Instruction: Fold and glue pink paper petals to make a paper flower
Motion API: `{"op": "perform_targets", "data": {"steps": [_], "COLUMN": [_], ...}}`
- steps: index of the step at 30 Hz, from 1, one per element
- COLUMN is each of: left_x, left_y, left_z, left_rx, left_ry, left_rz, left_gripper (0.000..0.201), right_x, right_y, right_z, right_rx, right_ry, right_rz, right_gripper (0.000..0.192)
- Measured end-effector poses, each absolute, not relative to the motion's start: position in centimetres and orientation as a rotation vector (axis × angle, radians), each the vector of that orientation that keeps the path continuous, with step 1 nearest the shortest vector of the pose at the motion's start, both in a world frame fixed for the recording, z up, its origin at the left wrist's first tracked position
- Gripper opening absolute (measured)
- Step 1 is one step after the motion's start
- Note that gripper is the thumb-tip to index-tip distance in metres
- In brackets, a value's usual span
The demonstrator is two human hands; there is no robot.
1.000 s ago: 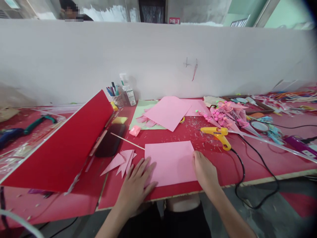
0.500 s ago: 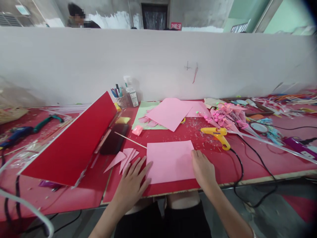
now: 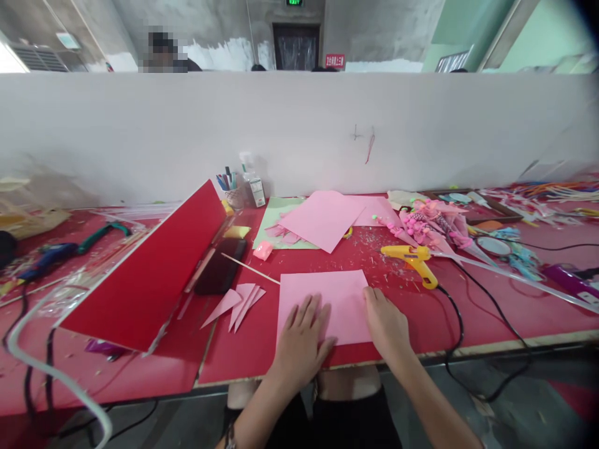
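Observation:
A pink sheet of paper (image 3: 346,305) lies on the red tabletop near its front edge. My left hand (image 3: 302,330) rests flat on the paper's left half, fingers stretched out. At the right edge of the sheet, my right hand (image 3: 384,318) is closed with curled fingers, gripping that edge; its fingertips are partly hidden. Folded pink paper cones (image 3: 243,302) lie to the left of the sheet. A thin wooden stick (image 3: 250,269) reaches from a dark phone-like slab (image 3: 219,265) to the sheet's left edge.
A yellow glue gun (image 3: 412,259) with a black cord lies at the right. A red board (image 3: 154,274) leans at the left. Behind are more pink sheets (image 3: 327,218), pink decorated cones (image 3: 430,221) and a pen cup (image 3: 231,193). A white partition (image 3: 299,125) stands at the back.
My left hand has moved right, from beside the sheet's left edge onto the paper. My right hand stays at the right edge. The camera view has tilted up slightly.

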State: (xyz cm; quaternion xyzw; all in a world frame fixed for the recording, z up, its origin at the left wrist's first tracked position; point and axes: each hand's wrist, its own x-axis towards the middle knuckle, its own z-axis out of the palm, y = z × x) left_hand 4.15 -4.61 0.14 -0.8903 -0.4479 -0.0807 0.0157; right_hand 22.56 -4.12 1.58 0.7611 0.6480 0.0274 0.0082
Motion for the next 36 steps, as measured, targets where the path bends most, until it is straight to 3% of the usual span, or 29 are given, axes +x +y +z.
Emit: {"op": "perform_targets", "data": {"steps": [7,12,18,27,36], "left_x": [3.9,4.1,4.1,3.4,-1.6], "left_y": [-4.4,-4.3,-4.4,-4.2,-4.5], "left_z": [-0.1,-0.3,-0.3,0.3,-0.1], "left_rx": [-2.801,-2.792,-2.788,-2.810,-2.521], "left_ry": [-1.466,-1.525,-1.492,-1.444,-1.743], "left_rz": [-0.309,-0.319,-0.261,-0.166,-0.186], "left_gripper": [0.056,0.056,0.056,0.054,0.063], "right_x": [22.9,23.5,22.7,22.6,26.7], "right_y": [-4.1,-4.9,-9.1,-10.6,-11.4], "right_z": [0.6,0.1,0.1,-1.0,-2.3], "right_rx": [2.416,2.418,1.836,1.857,1.893], "right_ry": [2.071,2.391,3.134,3.111,3.015], "right_rz": [0.071,0.325,0.483,0.247,0.390], "right_gripper": [0.026,0.026,0.029,0.033,0.040]}}
